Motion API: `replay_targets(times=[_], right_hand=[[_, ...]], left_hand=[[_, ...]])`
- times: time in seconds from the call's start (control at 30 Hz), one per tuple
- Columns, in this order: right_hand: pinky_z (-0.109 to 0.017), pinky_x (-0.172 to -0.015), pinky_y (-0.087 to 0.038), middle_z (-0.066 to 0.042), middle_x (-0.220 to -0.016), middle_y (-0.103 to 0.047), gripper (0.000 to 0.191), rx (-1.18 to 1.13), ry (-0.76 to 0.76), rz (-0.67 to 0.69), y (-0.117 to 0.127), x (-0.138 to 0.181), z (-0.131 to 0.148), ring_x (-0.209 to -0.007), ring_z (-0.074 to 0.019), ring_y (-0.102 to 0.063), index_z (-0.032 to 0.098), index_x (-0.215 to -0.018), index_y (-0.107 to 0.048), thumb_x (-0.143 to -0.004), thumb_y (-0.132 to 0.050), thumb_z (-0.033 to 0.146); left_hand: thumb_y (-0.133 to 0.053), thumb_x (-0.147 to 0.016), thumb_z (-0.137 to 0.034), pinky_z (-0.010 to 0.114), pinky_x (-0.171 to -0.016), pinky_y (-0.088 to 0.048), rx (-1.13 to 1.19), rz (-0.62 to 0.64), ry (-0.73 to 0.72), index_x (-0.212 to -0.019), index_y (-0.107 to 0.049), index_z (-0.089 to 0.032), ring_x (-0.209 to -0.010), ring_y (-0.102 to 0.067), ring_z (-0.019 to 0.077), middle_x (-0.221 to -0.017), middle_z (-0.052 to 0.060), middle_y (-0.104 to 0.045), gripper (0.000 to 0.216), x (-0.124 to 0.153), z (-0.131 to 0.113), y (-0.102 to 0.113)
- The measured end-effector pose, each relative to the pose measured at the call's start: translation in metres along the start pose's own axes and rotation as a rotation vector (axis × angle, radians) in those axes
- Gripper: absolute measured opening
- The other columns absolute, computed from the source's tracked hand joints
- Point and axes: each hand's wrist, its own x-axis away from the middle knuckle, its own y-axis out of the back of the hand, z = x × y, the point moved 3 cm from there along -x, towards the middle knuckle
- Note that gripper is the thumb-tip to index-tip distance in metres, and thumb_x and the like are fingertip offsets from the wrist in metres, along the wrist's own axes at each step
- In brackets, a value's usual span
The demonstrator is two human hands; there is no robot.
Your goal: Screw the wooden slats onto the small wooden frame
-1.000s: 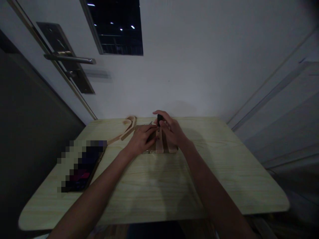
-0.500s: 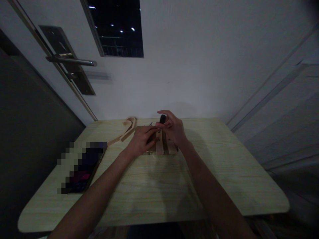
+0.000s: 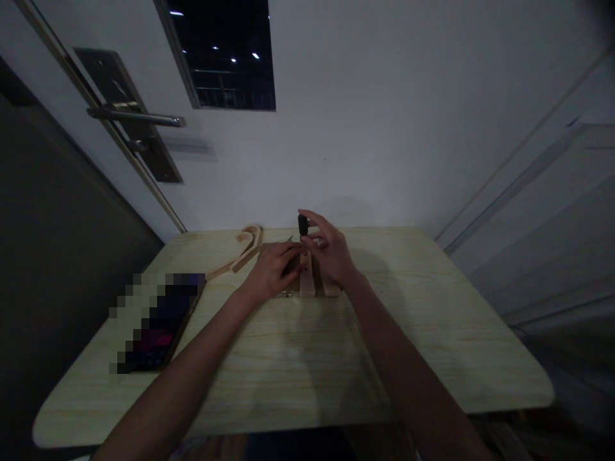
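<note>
My right hand (image 3: 330,251) grips a short screwdriver by its black handle (image 3: 302,225), which stands nearly upright over a small wooden piece. Its shaft runs down beside the fingers to a pale wooden strip (image 3: 307,282). My left hand (image 3: 272,271) lies on the left side of that wooden piece, thumb and fingers closed against the strip and steadying it. A second pale strip (image 3: 330,286) shows under my right wrist. Dark holes or screw heads dot the strips, too small to tell which. The tip of the tool is hidden by the fingers.
A curved wooden hook-shaped piece (image 3: 247,248) lies at the back left of the light wood-grain table (image 3: 432,358). A phone or tablet (image 3: 168,326), partly pixelated, rests on the left. Behind stands a white door with a metal handle (image 3: 137,118) and a dark window (image 3: 225,57).
The right hand has shifted slightly left with the screwdriver, whose black handle now stands more upright above the left strip. The left hand has stayed nearly still on the wooden piece.
</note>
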Motion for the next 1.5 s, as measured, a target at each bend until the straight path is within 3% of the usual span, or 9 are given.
replay_targets(times=[0.13, 0.37, 0.7, 0.9, 1.0, 1.2, 1.33, 1.5], right_hand=[[-0.032, -0.076, -0.060, -0.007, -0.134, -0.059, 0.041, 0.058, 0.038, -0.011, 0.001, -0.002, -0.001, -0.089, -0.0155, -0.067, 0.030, -0.134, -0.055, -0.094, -0.056, 0.037], [-0.028, -0.064, -0.058, -0.003, -0.107, -0.062, 0.041, 0.042, -0.028, -0.110, 0.001, -0.001, -0.005, -0.071, -0.0122, -0.063, 0.029, -0.123, -0.057, -0.084, -0.069, 0.030], [-0.033, -0.075, -0.058, -0.006, -0.119, -0.067, 0.048, 0.064, -0.036, -0.003, 0.000, -0.002, 0.000, -0.086, -0.0172, -0.065, 0.031, -0.139, -0.051, -0.092, -0.060, 0.034], [-0.028, -0.067, -0.059, -0.010, -0.127, -0.064, 0.052, 0.043, -0.017, 0.058, 0.002, -0.001, 0.005, -0.098, -0.0194, -0.066, 0.028, -0.146, -0.043, -0.096, -0.051, 0.037], [-0.030, -0.070, -0.059, -0.009, -0.121, -0.067, 0.054, 0.010, -0.035, 0.065, 0.003, -0.001, 0.004, -0.095, -0.0188, -0.068, 0.029, -0.148, -0.038, -0.096, -0.051, 0.040], [-0.029, -0.066, -0.058, -0.003, -0.103, -0.068, 0.046, 0.063, -0.055, -0.064, 0.003, 0.000, -0.002, -0.069, -0.0134, -0.067, 0.031, -0.131, -0.053, -0.088, -0.066, 0.036], [-0.026, -0.062, -0.056, 0.000, -0.100, -0.068, 0.039, 0.062, -0.061, -0.064, 0.002, -0.001, -0.003, -0.063, -0.0110, -0.065, 0.030, -0.121, -0.058, -0.085, -0.069, 0.038], [-0.025, -0.061, -0.057, -0.003, -0.103, -0.068, 0.040, 0.024, -0.055, -0.038, 0.004, -0.001, -0.001, -0.065, -0.0104, -0.065, 0.029, -0.126, -0.058, -0.088, -0.065, 0.040]], left_hand=[[-0.052, -0.095, -0.033, 0.051, -0.101, -0.048, 0.002, 0.003, 0.003, -0.126, -0.061, -0.014, -0.119, -0.059, 0.0318, -0.131, 0.016, -0.062, 0.037, -0.001, -0.001, 0.000], [-0.052, -0.094, -0.033, 0.051, -0.100, -0.049, 0.002, -0.022, -0.010, -0.128, -0.061, -0.016, -0.118, -0.060, 0.0315, -0.128, 0.016, -0.064, 0.039, 0.001, 0.000, 0.000], [-0.052, -0.096, -0.034, 0.048, -0.101, -0.049, 0.001, -0.019, -0.015, -0.127, -0.060, -0.017, -0.118, -0.060, 0.0296, -0.128, 0.015, -0.063, 0.037, 0.000, 0.000, -0.002], [-0.051, -0.095, -0.035, 0.049, -0.103, -0.048, 0.006, -0.009, -0.015, -0.128, -0.059, -0.015, -0.121, -0.059, 0.0305, -0.130, 0.016, -0.062, 0.039, 0.001, 0.002, -0.002], [-0.051, -0.095, -0.034, 0.048, -0.103, -0.047, 0.013, 0.001, -0.007, -0.128, -0.060, -0.017, -0.121, -0.059, 0.0299, -0.131, 0.015, -0.062, 0.038, 0.001, 0.001, 0.000], [-0.051, -0.095, -0.034, 0.051, -0.100, -0.049, 0.015, -0.028, -0.020, -0.127, -0.061, -0.017, -0.117, -0.060, 0.0307, -0.128, 0.015, -0.063, 0.038, 0.000, -0.001, 0.000], [-0.053, -0.095, -0.033, 0.049, -0.099, -0.050, 0.021, -0.042, -0.021, -0.129, -0.060, -0.018, -0.117, -0.061, 0.0299, -0.127, 0.014, -0.064, 0.038, 0.000, 0.000, -0.001], [-0.052, -0.095, -0.033, 0.049, -0.099, -0.050, 0.022, -0.043, -0.026, -0.129, -0.060, -0.019, -0.117, -0.061, 0.0297, -0.128, 0.014, -0.063, 0.038, 0.001, 0.001, 0.000]])
